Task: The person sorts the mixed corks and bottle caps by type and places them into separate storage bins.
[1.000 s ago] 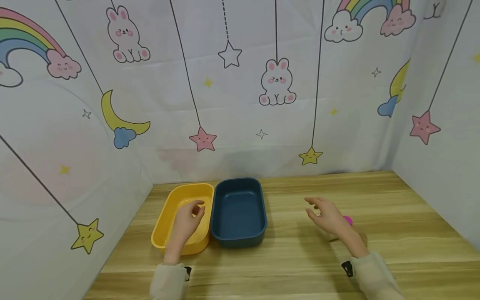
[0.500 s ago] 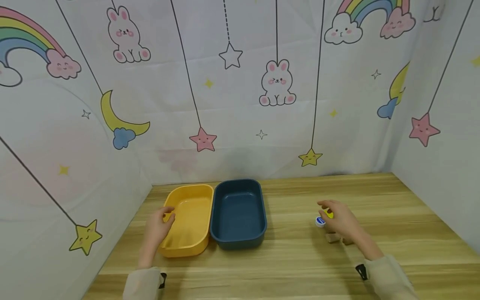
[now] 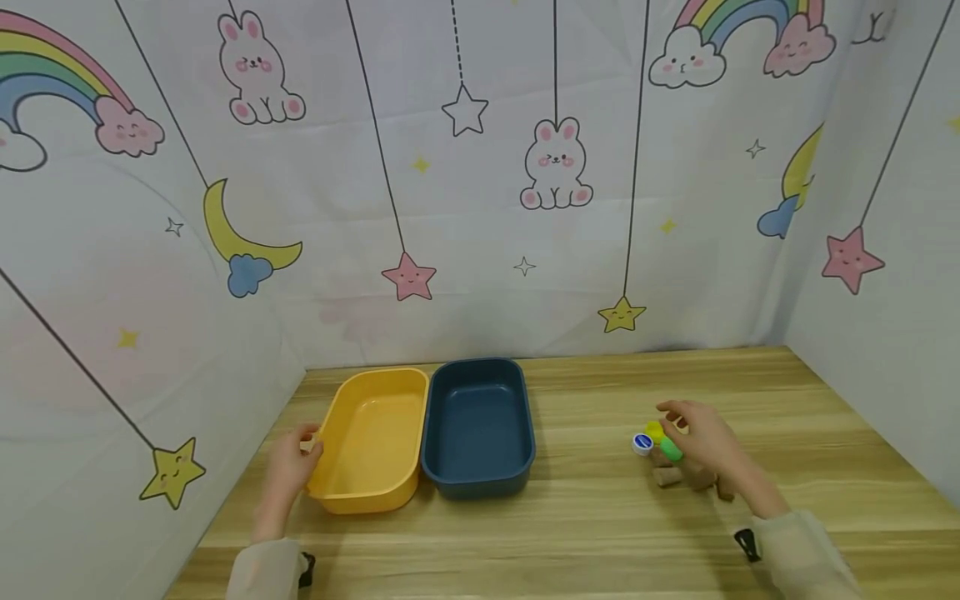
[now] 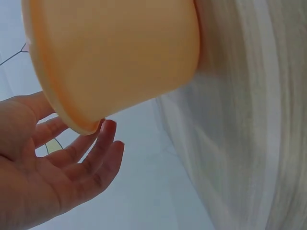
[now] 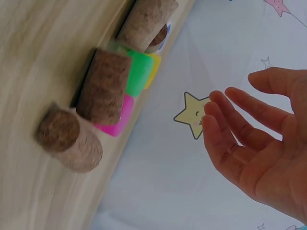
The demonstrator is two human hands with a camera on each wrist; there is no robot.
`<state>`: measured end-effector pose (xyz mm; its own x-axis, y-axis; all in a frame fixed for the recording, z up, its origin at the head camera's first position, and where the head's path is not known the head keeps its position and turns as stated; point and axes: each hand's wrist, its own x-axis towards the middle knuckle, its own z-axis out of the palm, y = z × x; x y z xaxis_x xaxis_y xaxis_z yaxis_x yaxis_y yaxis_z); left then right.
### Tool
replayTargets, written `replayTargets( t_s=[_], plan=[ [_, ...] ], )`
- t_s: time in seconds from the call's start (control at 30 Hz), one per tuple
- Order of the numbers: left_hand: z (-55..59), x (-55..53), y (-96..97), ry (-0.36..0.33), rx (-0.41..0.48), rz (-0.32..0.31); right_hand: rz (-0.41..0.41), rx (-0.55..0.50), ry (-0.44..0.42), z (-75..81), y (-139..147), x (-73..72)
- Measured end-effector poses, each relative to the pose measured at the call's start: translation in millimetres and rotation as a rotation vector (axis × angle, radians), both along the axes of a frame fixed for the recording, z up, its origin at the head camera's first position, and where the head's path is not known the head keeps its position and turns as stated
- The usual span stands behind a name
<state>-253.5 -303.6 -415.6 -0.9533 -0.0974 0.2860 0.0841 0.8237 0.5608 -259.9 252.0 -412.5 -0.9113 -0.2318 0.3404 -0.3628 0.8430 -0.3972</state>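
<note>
My left hand is at the left rim of the yellow plastic bin. In the left wrist view, its loosely bent fingers sit right at the bin's rim, part of the hand hidden behind the bin wall. On the right, my right hand hovers over a small cluster, fingers relaxed and holding nothing. The cluster has several corks, a green cap, a yellow cap and a white cap with a blue top. A magenta cap shows only in the right wrist view.
A dark blue bin stands against the yellow bin's right side, with nothing inside. Both are on a wood-grain table. Printed cloth walls enclose the table at the back and sides.
My left hand has moved left, from over the yellow bin to its outer left rim. My right hand has shifted right, uncovering the caps and corks beneath it.
</note>
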Motion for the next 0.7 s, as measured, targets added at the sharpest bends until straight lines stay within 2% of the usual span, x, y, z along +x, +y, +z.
replayTargets(
  t_s=[0.4, 0.7],
  plan=[
    [-4.2, -2.2, -4.2, -0.051, -0.012, 0.007, 0.011, 0.067, -0.080, 7.2, 20, -3.4],
    [-7.4, -4.4, -7.8, -0.034, -0.043, 0.004, 0.084, 0.255, 0.010, 5.4, 37, -5.3]
  ],
)
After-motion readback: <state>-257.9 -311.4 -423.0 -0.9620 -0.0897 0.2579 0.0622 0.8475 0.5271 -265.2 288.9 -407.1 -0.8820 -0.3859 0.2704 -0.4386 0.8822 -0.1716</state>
